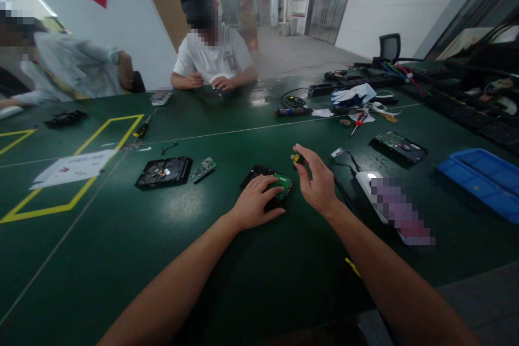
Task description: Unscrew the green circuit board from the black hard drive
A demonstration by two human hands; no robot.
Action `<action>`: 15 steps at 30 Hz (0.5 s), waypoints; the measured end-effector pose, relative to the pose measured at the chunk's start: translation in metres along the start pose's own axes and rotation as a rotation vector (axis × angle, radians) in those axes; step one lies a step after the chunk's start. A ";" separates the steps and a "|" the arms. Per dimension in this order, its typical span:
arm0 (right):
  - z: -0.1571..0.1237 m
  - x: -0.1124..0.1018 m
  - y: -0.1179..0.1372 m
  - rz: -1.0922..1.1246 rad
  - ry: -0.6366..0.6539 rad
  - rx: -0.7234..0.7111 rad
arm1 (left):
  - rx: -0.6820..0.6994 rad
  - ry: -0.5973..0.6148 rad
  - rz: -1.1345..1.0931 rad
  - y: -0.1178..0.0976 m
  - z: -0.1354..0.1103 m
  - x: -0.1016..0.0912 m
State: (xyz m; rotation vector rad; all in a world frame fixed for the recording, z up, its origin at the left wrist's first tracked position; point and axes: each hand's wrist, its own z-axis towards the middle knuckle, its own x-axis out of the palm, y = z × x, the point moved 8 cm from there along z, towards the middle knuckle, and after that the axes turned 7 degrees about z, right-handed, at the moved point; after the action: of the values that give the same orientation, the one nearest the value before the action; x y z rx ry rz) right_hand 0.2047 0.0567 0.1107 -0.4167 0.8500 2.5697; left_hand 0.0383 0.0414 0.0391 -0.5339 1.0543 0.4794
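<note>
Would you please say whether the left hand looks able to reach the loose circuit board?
Probably yes: the left hand rests on a hard drive, and only tabletop shows between that drive and the loose board.

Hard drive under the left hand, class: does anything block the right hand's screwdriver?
Nothing visible stands between the screwdriver in the right hand and the right side of the hard drive; the left hand covers part of its near side.

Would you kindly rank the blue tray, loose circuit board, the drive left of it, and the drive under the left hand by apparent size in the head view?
1. Blue tray
2. Left drive and covered drive: unsure, as the left hand hides part
3. Loose circuit board
</note>
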 end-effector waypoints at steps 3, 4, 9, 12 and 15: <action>-0.002 0.004 -0.005 0.040 0.037 0.021 | 0.002 -0.001 -0.007 0.000 0.000 -0.001; -0.002 0.004 -0.005 0.037 0.035 0.021 | 0.001 -0.002 -0.007 0.000 0.000 0.000; 0.001 -0.004 0.000 -0.050 -0.025 0.005 | -0.008 -0.004 -0.004 0.000 0.000 0.000; 0.003 -0.006 0.003 -0.055 -0.039 -0.001 | -0.006 -0.003 -0.003 0.000 -0.001 -0.001; 0.003 -0.007 0.005 -0.046 -0.051 -0.017 | -0.006 0.000 -0.003 0.000 0.000 0.000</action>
State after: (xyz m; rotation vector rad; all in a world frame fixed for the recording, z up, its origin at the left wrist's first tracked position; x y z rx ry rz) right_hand 0.2080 0.0527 0.1181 -0.3703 0.7921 2.5363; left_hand 0.0378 0.0415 0.0391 -0.5409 1.0521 0.4798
